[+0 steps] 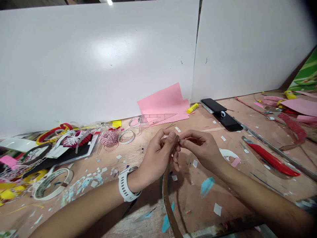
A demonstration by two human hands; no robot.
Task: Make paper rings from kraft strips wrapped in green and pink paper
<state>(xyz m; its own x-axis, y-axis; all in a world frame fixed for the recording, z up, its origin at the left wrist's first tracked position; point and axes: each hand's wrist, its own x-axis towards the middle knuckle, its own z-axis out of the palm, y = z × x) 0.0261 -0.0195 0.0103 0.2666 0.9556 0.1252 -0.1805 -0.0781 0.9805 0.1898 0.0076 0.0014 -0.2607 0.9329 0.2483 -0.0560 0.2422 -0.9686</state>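
My left hand (157,155) and my right hand (198,147) meet above the wooden worktop (158,185), their fingertips pinching the narrow end of a curved cardboard strip (167,203). The strip sweeps down from the fingertips past the lower edge of the view. Fingers hide the pinched tip, so its exact shape cannot be seen. A white sports watch (128,184) is strapped around my left wrist. Small white and blue paper scraps (207,185) lie on the worktop beneath my hands.
A white board (99,59) stands along the back of the worktop. Nearby lie pink paper (163,104), a smartphone (228,121), a yellow glue stick (192,108), a red utility knife (273,160), a metal ruler (277,152), baker's twine (108,138), and tape rolls (52,184). Colourful craft pieces crowd the left.
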